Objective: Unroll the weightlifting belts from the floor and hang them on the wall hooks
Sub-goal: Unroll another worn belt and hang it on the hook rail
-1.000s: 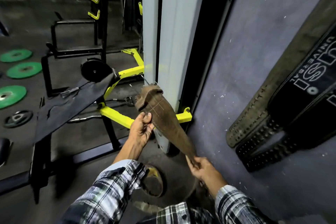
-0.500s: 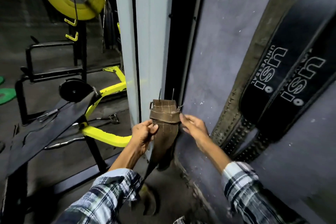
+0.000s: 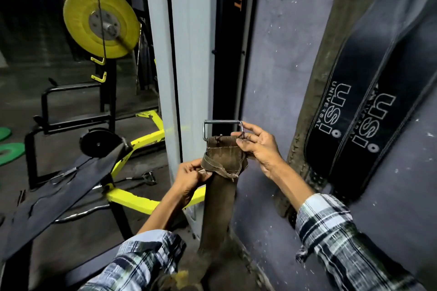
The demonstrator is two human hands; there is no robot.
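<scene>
Head view showed the left hand (image 3: 192, 176) and right hand (image 3: 256, 146) pinching the brown belt (image 3: 222, 186) upright beside the wall (image 3: 279, 78), unrolled, its buckle (image 3: 223, 129) likely needing a hook next.

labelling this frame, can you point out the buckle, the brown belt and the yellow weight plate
buckle (image 3: 222, 122), head view, on its top metal bar
brown belt (image 3: 221, 205), head view, on the strap hanging below the fold
yellow weight plate (image 3: 78, 13), head view, on its yellow face
</scene>
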